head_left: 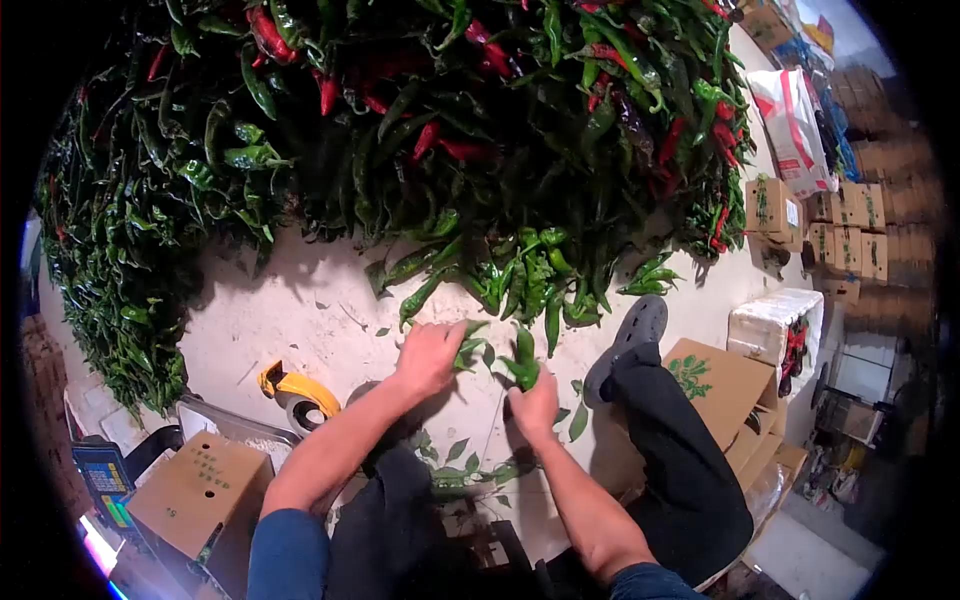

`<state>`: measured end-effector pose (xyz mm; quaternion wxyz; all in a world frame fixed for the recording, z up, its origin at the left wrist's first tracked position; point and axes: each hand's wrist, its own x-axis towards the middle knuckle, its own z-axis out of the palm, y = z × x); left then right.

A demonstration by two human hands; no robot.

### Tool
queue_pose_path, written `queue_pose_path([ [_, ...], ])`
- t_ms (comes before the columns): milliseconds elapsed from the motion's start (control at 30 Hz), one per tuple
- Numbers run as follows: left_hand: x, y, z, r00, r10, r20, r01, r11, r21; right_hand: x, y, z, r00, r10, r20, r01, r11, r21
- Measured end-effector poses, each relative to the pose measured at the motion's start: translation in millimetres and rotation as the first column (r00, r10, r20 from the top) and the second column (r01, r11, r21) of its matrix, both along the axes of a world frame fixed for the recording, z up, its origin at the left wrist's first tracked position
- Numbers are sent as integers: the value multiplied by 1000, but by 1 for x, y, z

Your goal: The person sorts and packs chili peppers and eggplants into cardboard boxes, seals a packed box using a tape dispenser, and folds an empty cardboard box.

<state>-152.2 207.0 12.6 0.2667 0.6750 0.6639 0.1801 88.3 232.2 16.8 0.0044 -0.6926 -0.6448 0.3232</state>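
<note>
My left hand point(432, 358) is closed, with green pepper pieces or leaves point(468, 352) showing at its fingertips. Beside it, my right hand point(536, 402) grips green peppers point(522, 362), their upper ends sticking out past the fingers. Both hands are low over the pale floor point(300, 270), just in front of a large heap of green and red peppers point(370, 130). Several loose green peppers point(530, 275) lie at the heap's near edge. Closer to my body, more green peppers point(480, 478) and scattered leaves point(457, 450) rest on the floor.
A yellow tape dispenser point(290, 385) lies left of my arm. Near the lower left, a cardboard box point(205, 490) stands beside a scale with a keypad display point(100, 480). On the right are an open carton point(715, 390), a white foam box point(770, 325) and stacked cartons point(850, 235).
</note>
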Motion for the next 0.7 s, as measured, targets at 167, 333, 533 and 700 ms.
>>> queue_pose_path([
  [167,10,-19,-18,991,35,-125,-11,981,194,25,36,-6,888,-331,-320,399,900,176],
  [333,21,-15,-1,998,57,-18,-56,998,32,31,102,14,808,-424,-410,498,862,89],
  [533,18,2,2,998,-54,-39,61,976,208,39,117,-1,941,-251,-228,289,946,150],
  [700,10,21,1,967,-230,-106,240,966,97,28,107,-7,977,-108,-183,151,958,244],
])
